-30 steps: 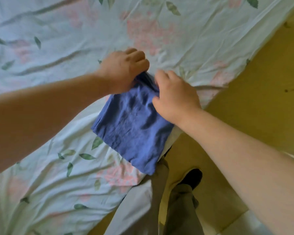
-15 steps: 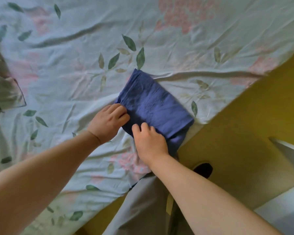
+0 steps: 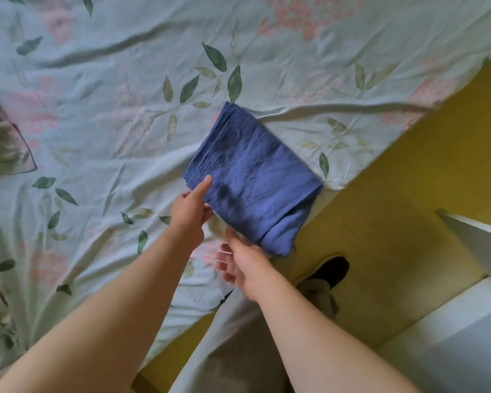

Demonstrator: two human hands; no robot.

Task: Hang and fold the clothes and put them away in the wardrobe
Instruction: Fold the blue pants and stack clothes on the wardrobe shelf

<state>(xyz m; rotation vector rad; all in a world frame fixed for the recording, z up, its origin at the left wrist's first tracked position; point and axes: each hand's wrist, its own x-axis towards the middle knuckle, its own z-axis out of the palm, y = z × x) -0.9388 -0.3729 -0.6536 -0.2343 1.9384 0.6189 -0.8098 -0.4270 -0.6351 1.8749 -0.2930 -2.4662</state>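
A folded blue garment (image 3: 250,177) lies on the floral bed sheet (image 3: 111,114), close to the bed's edge, and its near end hangs slightly past that edge. My left hand (image 3: 192,211) pinches the garment's near left corner, thumb on top and fingers underneath. My right hand (image 3: 241,265) is turned palm up just below the garment's near edge. Its fingers are straight and spread, and its thumb touches the fabric.
A greyish piece of cloth (image 3: 3,146) lies at the sheet's left edge. Yellow floor (image 3: 408,208) runs along the bed on the right. White furniture (image 3: 476,245) stands at the right. My foot in a black slipper (image 3: 332,268) is on the floor beside the bed.
Both hands left the top of the garment's near edge. The left hand now pinches the near left corner. The right hand has turned palm up beneath the near edge.
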